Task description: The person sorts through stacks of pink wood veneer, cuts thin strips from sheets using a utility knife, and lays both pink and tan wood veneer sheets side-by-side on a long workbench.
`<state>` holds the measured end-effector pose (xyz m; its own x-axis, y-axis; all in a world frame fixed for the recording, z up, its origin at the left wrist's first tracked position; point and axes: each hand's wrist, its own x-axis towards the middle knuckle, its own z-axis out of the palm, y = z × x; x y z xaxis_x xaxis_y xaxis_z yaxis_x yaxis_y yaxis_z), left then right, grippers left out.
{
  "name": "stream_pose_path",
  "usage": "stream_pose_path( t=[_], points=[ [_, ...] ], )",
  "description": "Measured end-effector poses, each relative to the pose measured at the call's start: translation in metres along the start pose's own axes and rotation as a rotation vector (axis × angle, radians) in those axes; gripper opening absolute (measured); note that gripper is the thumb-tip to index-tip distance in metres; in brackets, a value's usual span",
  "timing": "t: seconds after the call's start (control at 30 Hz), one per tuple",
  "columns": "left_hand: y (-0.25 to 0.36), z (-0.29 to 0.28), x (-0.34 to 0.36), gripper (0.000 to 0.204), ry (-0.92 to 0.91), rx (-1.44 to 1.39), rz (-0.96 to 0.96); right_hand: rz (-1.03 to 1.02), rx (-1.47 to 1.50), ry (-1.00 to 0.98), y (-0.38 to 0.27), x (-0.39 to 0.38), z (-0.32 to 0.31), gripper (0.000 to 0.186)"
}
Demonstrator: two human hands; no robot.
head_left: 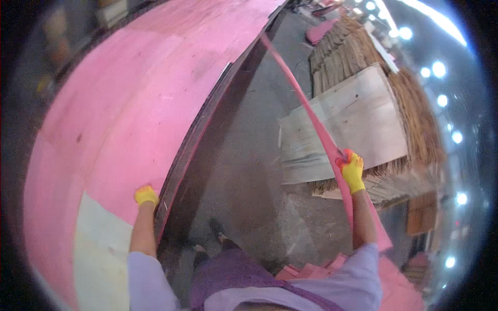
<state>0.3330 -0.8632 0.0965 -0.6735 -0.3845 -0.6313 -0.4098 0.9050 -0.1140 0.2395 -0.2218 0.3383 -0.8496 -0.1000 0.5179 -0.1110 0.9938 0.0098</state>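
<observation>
My right hand point(351, 168), in a yellow glove with orange on the fingers, is closed round the edge of a long, narrow pink veneer strip point(317, 124). The strip hangs at a slant over the floor, its far end close to the worktable's edge. On the left, my gloved left hand point(146, 195) rests at the near edge of the pink veneer sheets point(140, 124) covering the worktable. Its fingers are curled, and what lies under them is hidden. Beside that hand a pale, uncoloured sheet point(101, 254) shows next to the pink ones.
A tall stack of brown veneer point(347, 52) stands to the right, with a pale sheet point(358, 119) lying across it. Pink veneer pieces point(391, 282) are heaped at the lower right. The table's dark edge point(194, 129) runs along the grey floor point(244, 135).
</observation>
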Motion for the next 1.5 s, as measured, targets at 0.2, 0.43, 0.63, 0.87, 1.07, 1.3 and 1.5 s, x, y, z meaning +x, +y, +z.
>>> stream_pose_path(
  t=[0.2,0.43,0.63,0.87,1.07,1.3,1.5],
  points=[
    [0.163,-0.010,-0.091,0.086,-0.188,-1.523,0.349,-0.124,0.249,-0.235,-0.081,-0.031,-0.176,0.029],
    [0.174,0.007,-0.091,0.070,-0.547,-2.559,1.194,-0.349,0.563,-0.375,-0.118,-0.013,-0.229,0.030],
    [0.005,0.113,-0.104,0.050,0.155,-2.944,0.751,-0.805,0.361,-0.203,-0.191,0.020,-0.175,0.043],
    [-0.124,0.147,-0.241,0.037,0.895,-2.898,0.608,-1.169,0.477,-0.189,-0.359,0.027,-0.138,0.042],
    [-0.236,0.272,-0.337,0.041,1.186,-3.019,0.582,-1.394,0.593,-0.045,-0.576,-0.047,-0.151,0.049],
    [-0.409,0.469,-0.375,0.036,1.436,-2.820,-0.694,-1.500,1.075,-0.370,-0.781,-0.252,-0.150,0.054],
    [-0.466,0.501,-0.383,0.042,1.109,-3.130,-1.070,-0.380,1.140,-1.532,-0.688,-0.409,0.009,0.032]
  ],
)
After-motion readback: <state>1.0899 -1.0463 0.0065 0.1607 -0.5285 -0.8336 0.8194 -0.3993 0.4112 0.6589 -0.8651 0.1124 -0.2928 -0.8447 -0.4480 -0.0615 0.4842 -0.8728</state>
